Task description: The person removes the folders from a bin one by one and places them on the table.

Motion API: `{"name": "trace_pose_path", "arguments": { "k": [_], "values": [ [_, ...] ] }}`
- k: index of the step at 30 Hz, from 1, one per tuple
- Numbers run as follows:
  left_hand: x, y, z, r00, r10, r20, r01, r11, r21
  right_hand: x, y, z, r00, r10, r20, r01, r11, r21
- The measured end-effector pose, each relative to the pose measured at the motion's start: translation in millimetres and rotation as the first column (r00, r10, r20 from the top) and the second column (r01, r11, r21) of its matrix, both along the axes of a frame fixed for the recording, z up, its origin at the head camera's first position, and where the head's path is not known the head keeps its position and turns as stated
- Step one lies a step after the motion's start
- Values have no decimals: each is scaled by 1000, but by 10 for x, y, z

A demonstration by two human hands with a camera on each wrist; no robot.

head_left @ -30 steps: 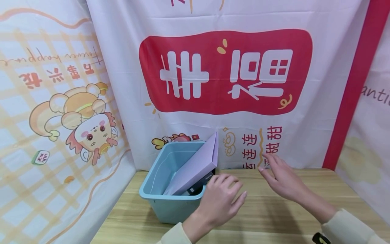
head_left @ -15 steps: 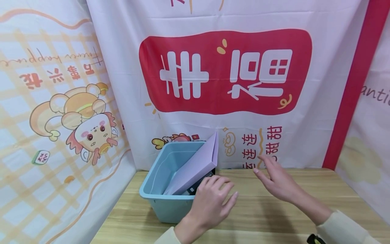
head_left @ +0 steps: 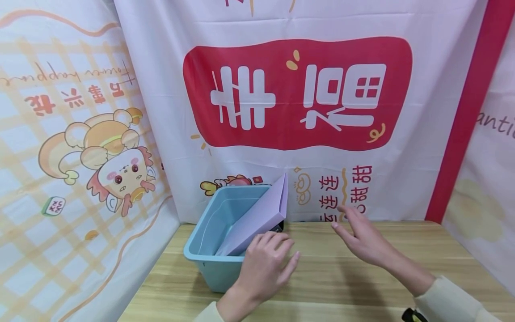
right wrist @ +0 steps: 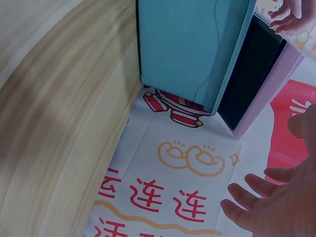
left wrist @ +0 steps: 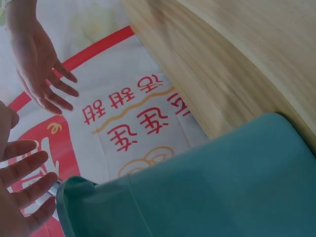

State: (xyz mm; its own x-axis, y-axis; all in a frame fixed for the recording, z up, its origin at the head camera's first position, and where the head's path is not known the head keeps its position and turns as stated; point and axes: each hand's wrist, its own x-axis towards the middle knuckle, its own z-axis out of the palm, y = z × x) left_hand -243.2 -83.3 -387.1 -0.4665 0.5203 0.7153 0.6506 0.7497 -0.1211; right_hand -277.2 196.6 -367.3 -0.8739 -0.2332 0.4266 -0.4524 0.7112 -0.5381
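Observation:
A light blue plastic bin [head_left: 217, 273] stands on the table, left of centre in the head view. Leaning in it, a lilac folder [head_left: 253, 219] pokes up past the far right rim. Under the folder shows a black object [head_left: 278, 227], mostly hidden; the right wrist view gives its flat dark face [right wrist: 252, 69]. My left hand [head_left: 265, 266] is at the bin's front right corner with loosely bent fingers, nothing in them, and covers part of the rim. My right hand [head_left: 366, 239] hovers right of the bin, fingers extended and holding nothing.
The wooden table [head_left: 322, 286] reaches to a white cloth backdrop [head_left: 426, 112] with a big red printed panel [head_left: 289, 94]. Another printed cloth [head_left: 80, 179] hangs along the left side. A black and yellow item [head_left: 413, 315] sits by the right sleeve.
My left hand has moved left and slightly toward me, across the bin's front corner. My right hand has drifted a little left. Bin and folder stay put.

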Motion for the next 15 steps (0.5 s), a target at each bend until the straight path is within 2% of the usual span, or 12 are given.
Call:
{"name": "trace_pose_path", "arguments": {
  "k": [15],
  "values": [
    [-27, -249, -93, 1000, 18, 17, -19, 998, 59, -2, -133, -6, 999, 43, 22, -41, 997, -67]
  ]
}}
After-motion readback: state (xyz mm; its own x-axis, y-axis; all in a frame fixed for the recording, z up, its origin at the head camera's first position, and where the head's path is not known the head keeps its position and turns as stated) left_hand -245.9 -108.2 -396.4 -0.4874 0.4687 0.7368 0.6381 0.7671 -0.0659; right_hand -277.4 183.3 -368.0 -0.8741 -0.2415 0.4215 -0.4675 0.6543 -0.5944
